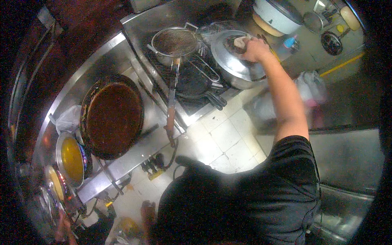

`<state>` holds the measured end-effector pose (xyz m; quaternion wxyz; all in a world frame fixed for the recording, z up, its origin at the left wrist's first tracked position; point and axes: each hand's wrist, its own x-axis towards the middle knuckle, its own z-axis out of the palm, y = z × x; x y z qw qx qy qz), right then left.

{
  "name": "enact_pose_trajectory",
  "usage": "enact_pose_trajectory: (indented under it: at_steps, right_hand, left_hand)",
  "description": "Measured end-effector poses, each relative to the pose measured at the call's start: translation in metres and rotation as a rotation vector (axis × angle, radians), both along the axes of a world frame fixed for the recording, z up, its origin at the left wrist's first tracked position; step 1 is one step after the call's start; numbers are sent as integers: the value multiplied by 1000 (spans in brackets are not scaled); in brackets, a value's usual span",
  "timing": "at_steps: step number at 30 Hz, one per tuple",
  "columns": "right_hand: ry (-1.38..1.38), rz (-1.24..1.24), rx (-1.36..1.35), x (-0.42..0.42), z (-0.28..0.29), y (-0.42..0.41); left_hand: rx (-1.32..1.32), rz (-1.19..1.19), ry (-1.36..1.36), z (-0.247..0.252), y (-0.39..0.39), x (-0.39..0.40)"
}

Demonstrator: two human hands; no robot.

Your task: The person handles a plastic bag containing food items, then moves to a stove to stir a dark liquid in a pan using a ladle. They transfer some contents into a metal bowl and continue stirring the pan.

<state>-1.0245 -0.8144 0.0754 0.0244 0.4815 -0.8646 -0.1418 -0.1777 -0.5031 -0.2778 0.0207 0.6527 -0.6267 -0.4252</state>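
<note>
My right hand (255, 49) reaches to a large metal pot lid (226, 58), its fingers around a pale folded cloth (241, 42) at the middle of the lid. The lid lies on a wide metal pot (242, 82). To the left, a round wire-mesh strainer (174, 43) rests on a metal pot, its long handle pointing towards me. Below it is a dark pan (193, 82) on the stove. A blurred, dark shape at the lower left beside my body may be my left hand (149, 211); its fingers are not clear.
At left stand a very large dark pan (114, 121) and a bowl of yellow liquid (72, 159) over a lit burner. Another person's forearm (64, 226) shows bottom left. Plastic bags (309, 87) lie beside my right arm. A white-and-black container (277, 15) stands top right.
</note>
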Motion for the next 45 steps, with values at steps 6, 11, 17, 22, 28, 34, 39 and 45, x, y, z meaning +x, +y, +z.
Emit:
enact_pose_trajectory:
  at_steps: [6, 11, 17, 22, 28, 34, 39, 45]
  right_hand:
    - [-73, -101, -481, -3, 6, 20]
    - [70, 2, -658, 40, -11, 6]
    - [-112, 206, -944, 102, -17, 44]
    - [-288, 224, -1029, 137, -47, 100]
    - [-224, 18, -741, 111, -31, 154]
    - [-30, 97, -517, 5, 10, 83]
    - [-209, 220, -223, -17, 9, 21]
    - [-276, 412, -206, -61, -21, -25]
  left_hand:
    - [271, 567, 298, 17, -30, -36]
    - [-203, -98, 85, -40, -33, 8]
    - [121, 178, 22, -29, -50, -1]
    - [277, 82, 139, -67, -40, 15]
    - [61, -323, 141, -31, -40, -41]
    - [-111, -391, 209, 28, -81, -141]
    - [-73, -183, 172, 155, -110, -256]
    - [-166, -80, 342, 173, -127, -349]
